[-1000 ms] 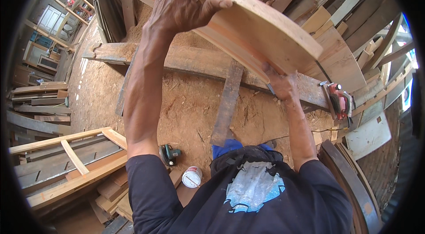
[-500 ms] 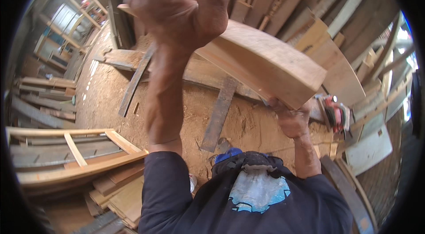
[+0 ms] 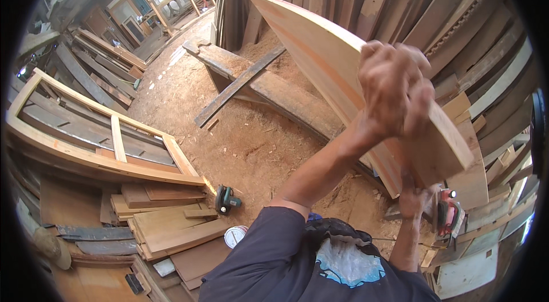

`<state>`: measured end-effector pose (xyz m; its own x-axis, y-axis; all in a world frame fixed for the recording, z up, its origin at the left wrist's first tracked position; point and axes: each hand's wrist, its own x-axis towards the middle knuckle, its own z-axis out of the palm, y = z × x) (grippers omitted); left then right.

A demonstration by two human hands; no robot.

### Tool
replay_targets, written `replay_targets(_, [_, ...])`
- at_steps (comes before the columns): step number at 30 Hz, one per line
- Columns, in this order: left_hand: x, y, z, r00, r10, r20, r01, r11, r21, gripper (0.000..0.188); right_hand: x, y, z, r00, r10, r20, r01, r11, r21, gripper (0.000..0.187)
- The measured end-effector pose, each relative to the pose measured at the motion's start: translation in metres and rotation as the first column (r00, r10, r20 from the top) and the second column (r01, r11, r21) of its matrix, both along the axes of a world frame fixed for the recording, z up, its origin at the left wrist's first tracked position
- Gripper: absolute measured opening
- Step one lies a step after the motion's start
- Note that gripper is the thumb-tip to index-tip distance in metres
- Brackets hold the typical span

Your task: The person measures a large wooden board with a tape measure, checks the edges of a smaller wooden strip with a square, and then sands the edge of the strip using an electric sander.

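A: What lies at the far left?

B: A pale wooden door frame with crossbars [image 3: 108, 142] lies flat over dark planks. Just below it sits a stack of short brown boards [image 3: 166, 219], and beside that a small green power tool [image 3: 227, 199] rests on the sawdust-covered floor [image 3: 240, 142]. A round white tin lid [image 3: 235, 236] lies near the person's dark sleeve.

A: And in the middle?

B: A long, rough, dusty timber bench [image 3: 269, 88] runs slantwise, with a dark plank leaning across it.

A: Where is the board being handled?

B: The wide, pale, curved wooden board [image 3: 320, 56] is held up in the air, tilted, its far end pointing up and left, its near end low at the right.

A: The hands?

B: The left hand [image 3: 394, 93] is curled tight over the board's upper edge, fingers wrapped round it. The right hand [image 3: 416, 199] grips the lower end from beneath, closed on it. Just right of it a red and grey power planer [image 3: 448, 213] lies by the stacked timber against the wall [image 3: 434, 10].
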<state>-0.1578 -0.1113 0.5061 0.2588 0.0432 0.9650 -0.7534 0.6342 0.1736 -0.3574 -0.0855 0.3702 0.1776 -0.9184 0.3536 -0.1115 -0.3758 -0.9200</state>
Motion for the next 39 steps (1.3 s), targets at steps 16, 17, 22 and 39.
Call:
replay_targets(16, [-0.061,0.007,-0.003,0.962,-0.008,0.274,-0.073,0.956,0.285,0.036,-0.075,-0.017,-0.076,0.983,-0.119,-0.137,0.112,0.992,-0.062,0.064])
replay_targets(17, [-0.067,0.004,-0.004,0.96,-0.016,0.28,-0.071,0.952,0.297,0.036,-0.077,-0.018,-0.076,0.982,-0.127,-0.138,0.12,0.991,-0.063,0.064])
replay_targets(22, [-0.099,-0.009,-0.009,0.937,-0.003,0.349,-0.1,0.956,0.274,0.041,-0.091,-0.028,-0.093,0.994,-0.103,0.035,0.106,0.99,-0.093,0.071])
replay_targets(39, [0.129,-0.093,0.012,0.696,-0.036,0.717,-0.432,0.777,0.459,0.082,-0.095,-0.037,-0.08,0.978,-0.141,0.153,0.149,0.988,-0.042,0.061])
